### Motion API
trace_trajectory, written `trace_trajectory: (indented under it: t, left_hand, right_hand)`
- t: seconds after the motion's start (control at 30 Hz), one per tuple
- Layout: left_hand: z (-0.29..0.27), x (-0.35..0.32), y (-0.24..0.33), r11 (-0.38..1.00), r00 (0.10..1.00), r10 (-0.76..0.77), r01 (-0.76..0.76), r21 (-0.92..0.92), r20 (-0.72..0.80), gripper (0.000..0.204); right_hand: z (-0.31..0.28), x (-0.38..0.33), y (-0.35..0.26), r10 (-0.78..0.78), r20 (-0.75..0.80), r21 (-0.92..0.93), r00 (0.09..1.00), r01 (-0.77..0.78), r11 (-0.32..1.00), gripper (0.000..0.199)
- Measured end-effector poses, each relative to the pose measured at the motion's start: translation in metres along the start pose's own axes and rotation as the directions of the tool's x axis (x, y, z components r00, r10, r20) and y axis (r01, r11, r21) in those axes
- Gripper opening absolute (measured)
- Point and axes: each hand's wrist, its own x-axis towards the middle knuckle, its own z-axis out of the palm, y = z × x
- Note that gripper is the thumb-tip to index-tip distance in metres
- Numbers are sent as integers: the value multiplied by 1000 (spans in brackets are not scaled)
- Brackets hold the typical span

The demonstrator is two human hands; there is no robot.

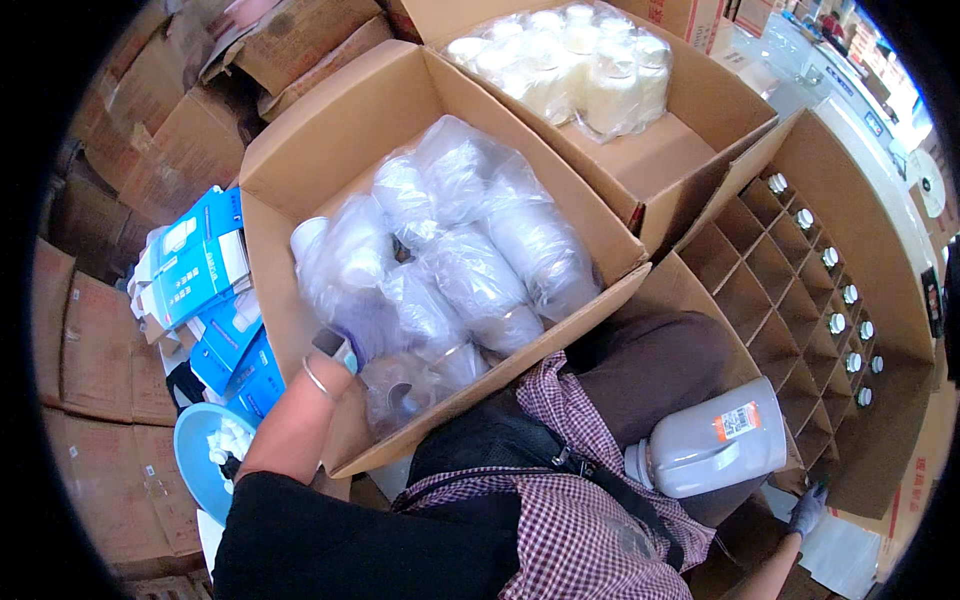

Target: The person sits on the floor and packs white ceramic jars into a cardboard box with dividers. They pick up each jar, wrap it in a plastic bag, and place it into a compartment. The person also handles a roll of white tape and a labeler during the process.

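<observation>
My left hand (365,325), in a purplish glove and smeared by motion, reaches into an open carton (290,130). It is among several white cups or jars in clear plastic bags (470,275); whether it holds one is unclear. At the lower right, my right hand (807,512) wears a pale glove. It is at the near corner of a divided carton (885,440), its fingertips partly hidden. Across my lap lies a translucent greyish plastic jug (715,445) with a handle and an orange-and-white label. White-capped bottles (837,323) stand in several of the divided carton's cells.
Another open carton (660,165) behind holds bagged pale bottles (570,65). Blue-and-white printed boxes (205,265) are heaped at the left, above a light-blue basin (190,455) with small white pieces. Stacked brown cartons (110,350) line the left side.
</observation>
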Motion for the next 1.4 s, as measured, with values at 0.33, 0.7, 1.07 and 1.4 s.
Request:
trace_trajectory:
  t: [0.33, 0.7, 1.07, 1.4]
  left_hand:
    - [94, 25, 23, 719, 559, 659, -663, 206, -503, 54]
    - [211, 47, -46, 977, 975, 138, -106, -184, 174, 51]
    - [41, 0, -84, 903, 908, -7, -174, -392, -420, 61]
    - [-45, -35, 81, 300, 432, 52, -867, -398, -900, 56]
  right_hand:
    - [-31, -11, 8, 36, 30, 316, 999, -44, 948, 72]
    - [-113, -63, -108, -120, -489, 588, 864, 428, 687, 44]
    - [-178, -235, -368, -992, 56, 94, 113, 988, 118, 34]
    - [-219, -262, -348, -665, -331, 741, 669, 621, 255, 29]
